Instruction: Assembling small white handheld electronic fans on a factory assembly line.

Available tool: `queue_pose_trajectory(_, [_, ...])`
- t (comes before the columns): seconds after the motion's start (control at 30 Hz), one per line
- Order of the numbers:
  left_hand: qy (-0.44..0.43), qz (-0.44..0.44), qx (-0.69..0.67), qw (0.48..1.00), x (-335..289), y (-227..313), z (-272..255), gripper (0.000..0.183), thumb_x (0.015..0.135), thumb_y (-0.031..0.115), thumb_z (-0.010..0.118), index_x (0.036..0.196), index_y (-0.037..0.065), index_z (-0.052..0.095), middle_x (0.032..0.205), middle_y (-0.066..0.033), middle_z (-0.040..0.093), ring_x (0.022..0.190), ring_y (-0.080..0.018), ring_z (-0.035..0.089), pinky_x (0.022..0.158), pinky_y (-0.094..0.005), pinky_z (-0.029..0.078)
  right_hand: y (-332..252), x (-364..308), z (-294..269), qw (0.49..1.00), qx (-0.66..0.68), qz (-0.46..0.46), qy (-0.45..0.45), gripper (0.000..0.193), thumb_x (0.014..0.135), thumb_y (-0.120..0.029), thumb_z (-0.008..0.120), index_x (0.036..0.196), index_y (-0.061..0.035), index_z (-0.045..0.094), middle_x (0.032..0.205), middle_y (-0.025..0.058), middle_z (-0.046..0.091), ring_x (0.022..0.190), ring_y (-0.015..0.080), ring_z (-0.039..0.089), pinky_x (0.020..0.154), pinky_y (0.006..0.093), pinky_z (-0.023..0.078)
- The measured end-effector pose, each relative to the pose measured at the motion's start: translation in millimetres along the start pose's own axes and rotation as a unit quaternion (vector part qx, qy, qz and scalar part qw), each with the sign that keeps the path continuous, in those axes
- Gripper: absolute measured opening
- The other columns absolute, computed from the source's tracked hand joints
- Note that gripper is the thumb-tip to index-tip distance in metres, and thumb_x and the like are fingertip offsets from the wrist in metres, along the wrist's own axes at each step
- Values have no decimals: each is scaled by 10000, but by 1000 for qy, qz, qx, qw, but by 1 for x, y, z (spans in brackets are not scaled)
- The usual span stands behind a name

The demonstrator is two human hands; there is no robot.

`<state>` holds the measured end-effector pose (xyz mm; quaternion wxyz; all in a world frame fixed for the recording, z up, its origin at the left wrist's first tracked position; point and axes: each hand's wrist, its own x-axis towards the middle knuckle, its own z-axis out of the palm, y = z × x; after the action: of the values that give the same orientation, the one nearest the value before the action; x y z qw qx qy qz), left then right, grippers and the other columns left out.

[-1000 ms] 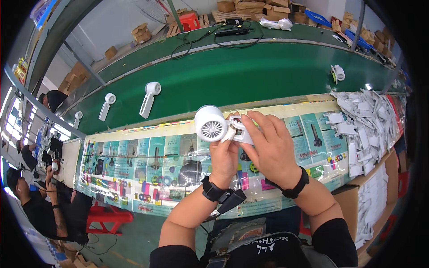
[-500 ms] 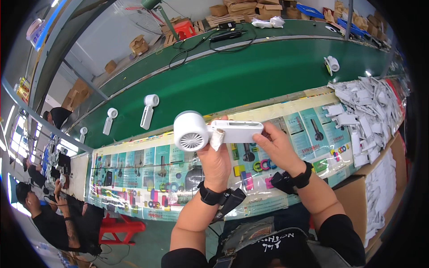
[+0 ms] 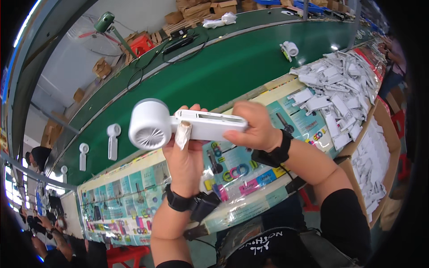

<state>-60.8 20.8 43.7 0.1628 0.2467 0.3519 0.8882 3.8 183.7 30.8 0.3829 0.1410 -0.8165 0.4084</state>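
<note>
Shifted leftward in view, the white handheld fan (image 3: 201,127) is above the desk (image 3: 243,172), left hand (image 3: 182,156) clasping it near its middle, right hand (image 3: 254,123) clamped on the handle's end; slackened grips might drop it.

We had a handheld fan (image 3: 208,127) above the counter (image 3: 232,167), casings (image 3: 337,89) heaped on its right end, a box (image 3: 392,145) nearer us; behind, the belt (image 3: 232,67) bore other fans (image 3: 113,142) leftward.
</note>
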Motion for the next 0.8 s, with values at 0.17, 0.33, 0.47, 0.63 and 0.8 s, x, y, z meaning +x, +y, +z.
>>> queue_pose_trajectory(0.17, [-20,-50,507,860,72,-14,-82,252,771,72,607,1010,-7,585,856,-124,658,797,-228,634,725,-294,484,102,-8,-23,953,-213,77,-200,424,773,-360,634,1050,-41,593,1059,159,574,1041,326,513,907,409,410])
queue_pose_trajectory(0.33, [-9,20,820,571,149,17,-209,289,726,121,572,981,-11,539,862,-250,611,831,-411,588,743,-446,463,208,36,-114,780,-563,234,-138,297,769,-316,570,953,-101,660,1023,139,596,987,306,542,826,420,461])
queue_pose_trajectory(0.47, [78,-58,876,472,171,26,-287,318,741,153,579,995,-19,497,886,-258,613,867,-419,584,767,-471,457,266,55,-147,657,-609,424,-134,253,811,-205,494,992,-98,635,1081,112,594,1031,277,555,860,406,450])
queue_pose_trajectory(0.63, [112,-140,887,425,190,11,-246,436,735,153,615,1112,2,457,1123,-227,551,1036,-403,526,835,-475,437,361,25,-232,650,-612,433,-122,175,797,-170,539,940,-130,631,1009,120,612,951,271,575,791,376,478])
queue_pose_trajectory(0.8, [95,179,860,469,162,30,-259,500,759,122,606,1226,34,449,1289,-177,424,1173,-316,438,939,-423,381,278,67,-159,718,-520,461,-36,266,829,-167,504,1032,-40,621,1040,149,627,952,281,613,784,376,509])
